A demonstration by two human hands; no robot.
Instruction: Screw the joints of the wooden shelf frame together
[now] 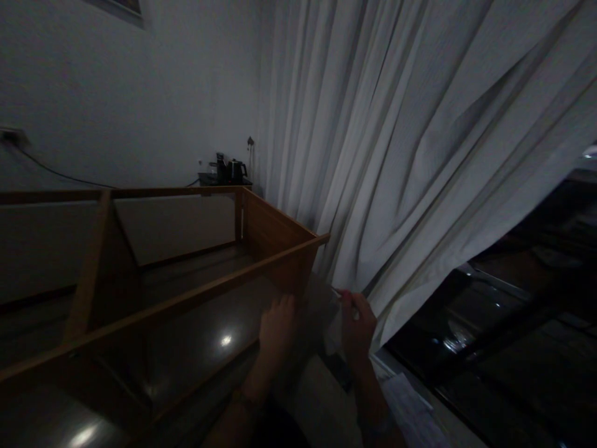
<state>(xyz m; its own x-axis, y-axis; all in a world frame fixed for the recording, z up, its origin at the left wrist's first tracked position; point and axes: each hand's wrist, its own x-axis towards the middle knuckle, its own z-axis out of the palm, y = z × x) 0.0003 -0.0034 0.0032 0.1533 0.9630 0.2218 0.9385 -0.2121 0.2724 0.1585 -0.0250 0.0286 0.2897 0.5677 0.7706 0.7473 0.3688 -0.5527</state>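
Note:
The room is dim. My left hand (278,326) lies against the end of a wooden shelf unit (261,233) at its lower right corner, fingers pointing up and closed around a pale sheet of cloth or paper (321,311) that hangs there. My right hand (358,326) pinches the right edge of that same pale sheet, just below the hem of a long white curtain (396,155). What exactly the sheet is cannot be made out in the dark.
The shelf unit has a divider (100,261) and a glossy dark surface (205,336). A kettle and dark items (231,169) stand on a small table by the wall. A dark window (504,323) shows under the lifted curtain. White paper (410,410) lies below.

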